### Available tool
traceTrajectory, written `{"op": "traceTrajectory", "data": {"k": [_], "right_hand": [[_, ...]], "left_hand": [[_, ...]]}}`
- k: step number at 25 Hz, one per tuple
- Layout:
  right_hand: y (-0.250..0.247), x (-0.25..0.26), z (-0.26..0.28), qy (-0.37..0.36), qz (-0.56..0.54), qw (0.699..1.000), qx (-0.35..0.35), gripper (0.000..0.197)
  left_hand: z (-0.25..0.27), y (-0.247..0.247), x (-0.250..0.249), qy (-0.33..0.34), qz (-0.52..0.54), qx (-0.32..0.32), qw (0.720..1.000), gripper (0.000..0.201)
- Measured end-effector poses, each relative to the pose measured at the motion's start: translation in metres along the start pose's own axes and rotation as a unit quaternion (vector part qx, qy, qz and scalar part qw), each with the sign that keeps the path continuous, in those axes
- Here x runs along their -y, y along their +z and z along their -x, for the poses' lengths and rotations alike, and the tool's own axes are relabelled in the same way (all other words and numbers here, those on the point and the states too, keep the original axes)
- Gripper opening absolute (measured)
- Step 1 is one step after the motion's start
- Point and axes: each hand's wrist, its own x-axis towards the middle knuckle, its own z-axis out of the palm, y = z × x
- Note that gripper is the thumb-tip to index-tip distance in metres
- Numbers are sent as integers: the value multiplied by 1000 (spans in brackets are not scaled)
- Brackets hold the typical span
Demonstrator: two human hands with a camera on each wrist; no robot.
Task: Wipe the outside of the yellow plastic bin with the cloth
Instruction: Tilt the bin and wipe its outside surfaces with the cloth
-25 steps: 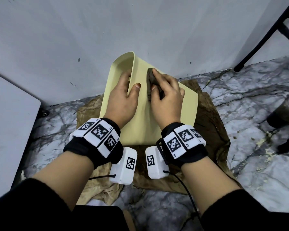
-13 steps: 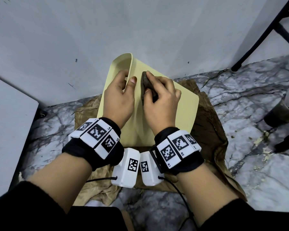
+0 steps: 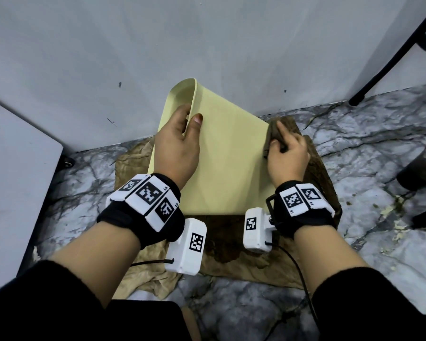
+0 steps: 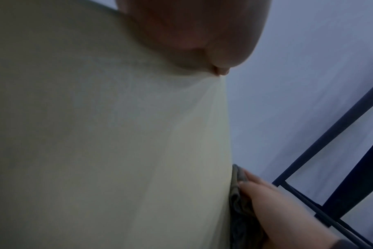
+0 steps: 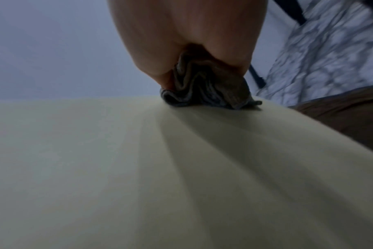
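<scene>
- Since 1 second ago the right hand has carried the cloth from the upper middle of the bin across to its right edge; the left hand stayed at the rim.
- Bin lies on its side on brown sheets over a marble floor, near the grey wall, its open mouth toward the wall and upper left. I think it lies so because 1 broad outer face is then turned up for wiping.
- Left hand grips the rim: fingers curl inside the mouth, thumb lies on the outside. This grip seems to hold the light bin steady against the push of the wiping.
- Right hand has the bunched cloth pinched between thumb and fingers and presses it on the right edge of the face; the right wrist view shows the folds touching the plastic.
- Bunching probably gives a firmer pad than a flat cloth.
- In my judgement the upper face is mostly covered; the side faces and the face lying on the sheets remain, so the bin must be turned later.
- A black frame stands at the far right, well apart.
</scene>
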Motion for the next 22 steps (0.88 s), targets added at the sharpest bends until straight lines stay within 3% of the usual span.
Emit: {"op": "traceTrajectory", "data": {"k": [6,11,15,20,22], "right_hand": [[-13,-45,-10,103,27,994,-14,42],[-11,-33,-3,110,20,993,-37,42],[2,6,12,31,7,999,-19,43],[28,61,39,-174,-12,985,17,42],[33,71,44,-217,-16,976,30,42]], "left_hand": [[-1,1,-1,-8,0,-4,1000,30],[0,3,-1,14,-11,-7,1000,28],[-1,6,-1,11,-16,-4,1000,37],[2,10,0,34,-39,-18,998,41],[2,9,1,43,-49,-19,998,41]]}}
